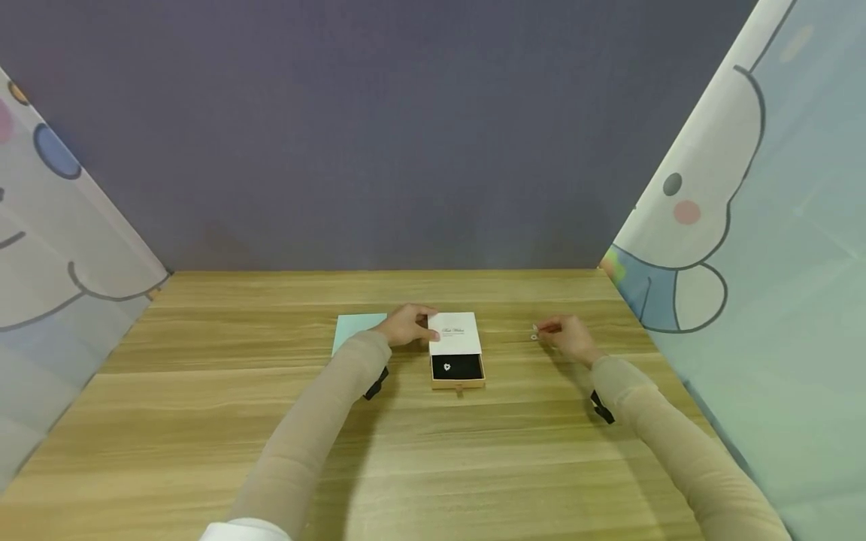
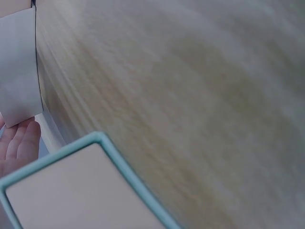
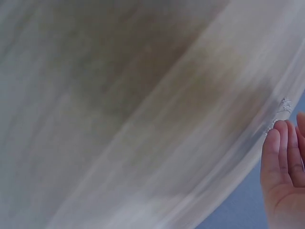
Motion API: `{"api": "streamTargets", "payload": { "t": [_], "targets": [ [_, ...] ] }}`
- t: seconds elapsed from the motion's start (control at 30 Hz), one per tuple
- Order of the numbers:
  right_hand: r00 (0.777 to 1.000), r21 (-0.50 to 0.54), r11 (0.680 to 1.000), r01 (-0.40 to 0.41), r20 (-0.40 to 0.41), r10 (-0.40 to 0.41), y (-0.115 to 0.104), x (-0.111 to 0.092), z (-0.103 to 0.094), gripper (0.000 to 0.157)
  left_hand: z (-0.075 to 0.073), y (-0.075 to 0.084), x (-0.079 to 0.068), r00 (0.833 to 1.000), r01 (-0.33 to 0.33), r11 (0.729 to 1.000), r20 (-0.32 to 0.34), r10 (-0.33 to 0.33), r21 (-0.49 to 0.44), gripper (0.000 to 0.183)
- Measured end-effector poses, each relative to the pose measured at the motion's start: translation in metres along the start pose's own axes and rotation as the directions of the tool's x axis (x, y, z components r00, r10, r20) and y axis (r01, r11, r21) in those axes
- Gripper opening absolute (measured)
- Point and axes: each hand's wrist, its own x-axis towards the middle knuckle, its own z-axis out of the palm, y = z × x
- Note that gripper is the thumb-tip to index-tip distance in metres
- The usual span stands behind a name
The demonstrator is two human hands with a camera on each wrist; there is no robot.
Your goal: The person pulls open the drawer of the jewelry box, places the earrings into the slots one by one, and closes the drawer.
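Note:
A white jewelry box (image 1: 455, 334) with dark script on its lid stands mid-table. Its drawer (image 1: 458, 383) is partly pulled out toward me. On the drawer's black lining (image 1: 467, 367) lies a small silvery heart-shaped piece (image 1: 447, 367). My left hand (image 1: 406, 324) grips the box at its left side; in the left wrist view its fingers (image 2: 29, 138) touch the box's end. Off to the right, my right hand (image 1: 568, 336) pinches a small sparkly piece of jewelry (image 3: 269, 128) at its fingertips. Just beyond them shows a second sparkly piece (image 3: 286, 104); its exact kind is too small to tell.
Partly behind my left wrist lies a flat turquoise item (image 1: 355, 327), which shows a turquoise rim (image 2: 128, 174) and a pale inner face up close. The wooden table (image 1: 203, 406) meets a dark backdrop (image 1: 392, 150) behind, with cartoon-printed sheets (image 1: 778, 300) at both sides.

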Motion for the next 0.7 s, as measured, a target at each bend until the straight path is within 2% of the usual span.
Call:
{"api": "streamTargets", "payload": {
  "t": [0.17, 0.43, 0.7],
  "targets": [
    [1.0, -0.003, 1.0, 0.005, 0.024, -0.005, 0.004, 0.002, 0.003, 0.024, 0.002, -0.002, 0.002, 1.0, 0.016, 1.0, -0.005, -0.017, -0.02, 0.065],
    [1.0, -0.02, 1.0, 0.021, 0.013, -0.02, 0.006, 0.004, 0.008, 0.023, 0.002, -0.002, 0.003, 1.0, 0.017, 1.0, -0.01, -0.017, -0.001, 0.065],
    [1.0, -0.06, 0.998, -0.016, -0.022, 0.015, 0.001, 0.005, 0.011, 0.021, 0.001, -0.002, 0.004, 1.0, 0.01, 1.0, -0.013, -0.01, -0.015, 0.063]
  ]
}}
